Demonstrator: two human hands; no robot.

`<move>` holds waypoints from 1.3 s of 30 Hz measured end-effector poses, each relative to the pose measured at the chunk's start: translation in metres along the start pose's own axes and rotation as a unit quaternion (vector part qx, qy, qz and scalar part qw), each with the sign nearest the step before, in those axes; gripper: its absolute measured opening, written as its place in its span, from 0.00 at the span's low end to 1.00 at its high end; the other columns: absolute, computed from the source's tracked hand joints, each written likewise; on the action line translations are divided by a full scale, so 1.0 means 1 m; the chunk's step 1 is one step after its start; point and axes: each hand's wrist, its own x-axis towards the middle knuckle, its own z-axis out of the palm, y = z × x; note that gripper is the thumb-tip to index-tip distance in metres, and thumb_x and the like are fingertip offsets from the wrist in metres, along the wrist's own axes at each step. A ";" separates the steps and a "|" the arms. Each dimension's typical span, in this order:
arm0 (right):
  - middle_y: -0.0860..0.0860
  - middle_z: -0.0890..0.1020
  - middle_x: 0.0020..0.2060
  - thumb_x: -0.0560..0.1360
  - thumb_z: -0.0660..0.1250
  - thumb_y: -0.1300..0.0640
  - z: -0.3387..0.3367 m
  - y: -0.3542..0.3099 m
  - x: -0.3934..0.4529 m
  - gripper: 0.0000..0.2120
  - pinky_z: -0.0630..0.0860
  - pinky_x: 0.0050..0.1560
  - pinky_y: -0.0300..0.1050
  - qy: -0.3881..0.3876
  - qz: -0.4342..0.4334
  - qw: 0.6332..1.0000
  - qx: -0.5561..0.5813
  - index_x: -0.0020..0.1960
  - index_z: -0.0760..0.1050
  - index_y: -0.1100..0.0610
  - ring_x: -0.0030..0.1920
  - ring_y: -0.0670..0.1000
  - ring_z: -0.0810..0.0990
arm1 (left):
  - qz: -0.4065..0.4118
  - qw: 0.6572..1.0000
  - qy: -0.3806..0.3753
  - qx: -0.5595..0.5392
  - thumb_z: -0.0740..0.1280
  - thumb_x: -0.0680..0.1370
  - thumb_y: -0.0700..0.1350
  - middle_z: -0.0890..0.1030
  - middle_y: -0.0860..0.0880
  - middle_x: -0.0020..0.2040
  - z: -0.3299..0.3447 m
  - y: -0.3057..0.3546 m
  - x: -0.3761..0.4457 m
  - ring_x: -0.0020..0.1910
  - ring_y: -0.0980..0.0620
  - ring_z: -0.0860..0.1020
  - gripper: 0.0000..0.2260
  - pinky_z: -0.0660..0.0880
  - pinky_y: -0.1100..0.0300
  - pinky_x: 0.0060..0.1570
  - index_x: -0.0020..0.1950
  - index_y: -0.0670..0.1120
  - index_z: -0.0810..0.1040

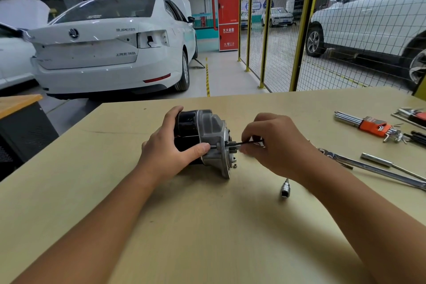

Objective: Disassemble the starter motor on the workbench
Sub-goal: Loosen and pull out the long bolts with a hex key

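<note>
The starter motor (202,140) lies on its side on the desk (207,226). The left hand (170,145) grips its black body, and the right hand (272,145) pinches a thin hex key (244,143) at the flange. Keep the key straight and the motor steady. The screw head is hidden, so I cannot tell if the tip is seated.

My bench count: one motor, two hands, a scatter of tools.

I count one starter motor (202,140) on my workbench (207,226), my left hand (170,145) and right hand (276,145) either side of it. Right of the motor: one thin black key (246,143), one loose socket (285,189), one orange hex-key set (368,125), one long chrome bar (373,167). Beyond the motor: two white cars (103,48) nearest.
</note>
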 end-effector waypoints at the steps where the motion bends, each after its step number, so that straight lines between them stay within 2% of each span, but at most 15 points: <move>1: 0.49 0.78 0.40 0.75 0.75 0.53 0.001 0.000 0.000 0.05 0.77 0.42 0.47 0.003 0.001 1.000 0.003 0.45 0.85 0.54 0.40 0.49 0.77 | 0.000 1.000 0.001 0.000 0.69 0.61 0.76 0.76 0.60 0.67 0.000 0.000 0.000 0.68 0.49 0.76 0.48 0.69 0.38 0.71 0.78 0.66 0.56; 4: 0.49 0.76 0.38 0.79 0.70 0.54 0.001 0.002 0.000 0.09 0.77 0.43 0.49 -0.009 -0.001 1.000 0.002 0.44 0.86 0.57 0.39 0.47 0.77 | 0.000 1.000 0.000 -0.002 0.69 0.62 0.76 0.76 0.60 0.67 0.000 -0.001 0.000 0.67 0.49 0.76 0.48 0.69 0.38 0.71 0.78 0.67 0.56; 7: 0.48 0.76 0.39 0.79 0.70 0.55 0.000 0.002 0.001 0.09 0.77 0.45 0.52 -0.021 -0.001 1.000 -0.004 0.44 0.85 0.57 0.40 0.49 0.77 | 0.001 1.000 0.000 -0.002 0.69 0.62 0.76 0.76 0.60 0.67 0.000 -0.001 0.000 0.68 0.49 0.76 0.47 0.69 0.38 0.71 0.77 0.67 0.55; 11: 0.42 0.77 0.44 0.78 0.70 0.48 -0.001 0.001 0.000 0.07 0.72 0.51 0.51 -0.017 0.009 0.996 -0.081 0.49 0.84 0.49 0.47 0.49 0.77 | 0.001 1.000 -0.002 -0.003 0.70 0.62 0.75 0.76 0.60 0.67 0.000 -0.001 0.000 0.68 0.49 0.76 0.47 0.69 0.38 0.71 0.77 0.67 0.55; 14: 0.40 0.77 0.45 0.77 0.71 0.45 -0.001 -0.001 -0.001 0.05 0.66 0.51 0.50 -0.014 0.011 0.993 -0.113 0.48 0.83 0.46 0.50 0.49 0.75 | 0.001 1.000 -0.002 -0.001 0.70 0.62 0.75 0.76 0.60 0.67 -0.001 -0.002 0.001 0.67 0.49 0.76 0.47 0.69 0.38 0.71 0.77 0.67 0.55; 18: 0.42 0.79 0.41 0.75 0.75 0.51 -0.002 -0.001 0.000 0.04 0.76 0.45 0.51 -0.013 0.008 0.998 -0.054 0.44 0.82 0.50 0.42 0.49 0.78 | 0.002 1.000 -0.002 0.002 0.69 0.63 0.76 0.76 0.60 0.67 0.000 -0.002 0.001 0.67 0.49 0.76 0.47 0.69 0.38 0.71 0.77 0.67 0.55; 22: 0.47 0.78 0.36 0.76 0.74 0.50 0.000 0.004 0.001 0.06 0.76 0.40 0.48 -0.019 0.010 1.000 -0.005 0.45 0.83 0.53 0.37 0.47 0.76 | 0.002 1.000 0.000 0.000 0.69 0.62 0.76 0.75 0.60 0.66 0.000 -0.001 0.000 0.67 0.50 0.76 0.47 0.69 0.38 0.71 0.78 0.66 0.56; 27: 0.49 0.75 0.39 0.80 0.68 0.49 0.005 0.005 0.001 0.12 0.77 0.44 0.52 -0.033 0.017 0.999 -0.012 0.44 0.84 0.56 0.40 0.49 0.76 | 0.001 1.000 -0.002 0.000 0.69 0.62 0.76 0.75 0.60 0.66 -0.001 -0.001 0.000 0.67 0.50 0.76 0.48 0.69 0.38 0.71 0.78 0.66 0.56; 31: 0.47 0.76 0.40 0.77 0.73 0.51 0.003 0.004 0.000 0.07 0.77 0.45 0.54 -0.019 0.005 1.000 -0.021 0.45 0.85 0.55 0.41 0.51 0.77 | 0.001 1.000 -0.004 0.002 0.69 0.62 0.76 0.75 0.60 0.66 -0.001 -0.001 0.000 0.67 0.49 0.76 0.47 0.69 0.38 0.71 0.78 0.66 0.55; 36: 0.45 0.79 0.41 0.74 0.75 0.48 0.000 0.001 -0.001 0.06 0.76 0.50 0.54 -0.004 -0.002 0.998 -0.060 0.46 0.86 0.50 0.46 0.53 0.76 | 0.002 1.000 -0.004 0.005 0.69 0.63 0.76 0.75 0.59 0.67 -0.001 -0.002 0.001 0.67 0.48 0.76 0.47 0.69 0.37 0.70 0.78 0.66 0.55; 39: 0.45 0.79 0.41 0.73 0.76 0.49 0.000 -0.001 -0.001 0.05 0.77 0.47 0.53 0.004 -0.001 0.999 -0.054 0.45 0.86 0.51 0.43 0.51 0.77 | 0.001 1.000 -0.004 0.008 0.69 0.63 0.76 0.76 0.58 0.67 -0.001 -0.003 0.001 0.67 0.48 0.76 0.47 0.69 0.37 0.70 0.78 0.67 0.55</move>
